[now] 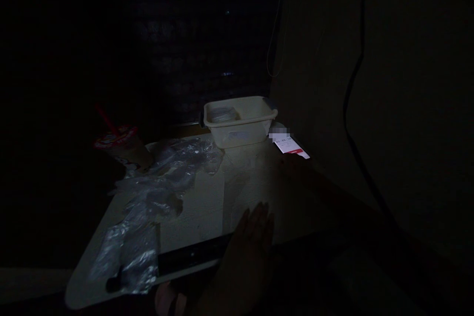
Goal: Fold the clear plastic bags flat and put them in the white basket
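A drink cup [129, 150] with a red straw stands at the left edge of a darkened table [237, 177], crumpled plastic bags [172, 168] bunched against its base; a tug on that film could drag the cup and tip it. At the near side, the bags overlap a long dark strip [192, 254], and a sweep of your left hand [252, 247] in this low light could catch the strip and pull the film along. To the far right, a careless nudge could push the lit phone [291, 144] off the table's edge, beside the wall.

The strip lies along the near edge, to the left of your left hand and reaching up to it. That hand is palm down, fingers stretched out and slightly parted, nothing pinched between them. The white tub [240, 131] sits beyond it on the far side. The phone lies far and to the right of your left hand, just past what appears, in deep shadow, to be your right hand [296, 167]; whether its fingers are spread or closed, you cannot tell.
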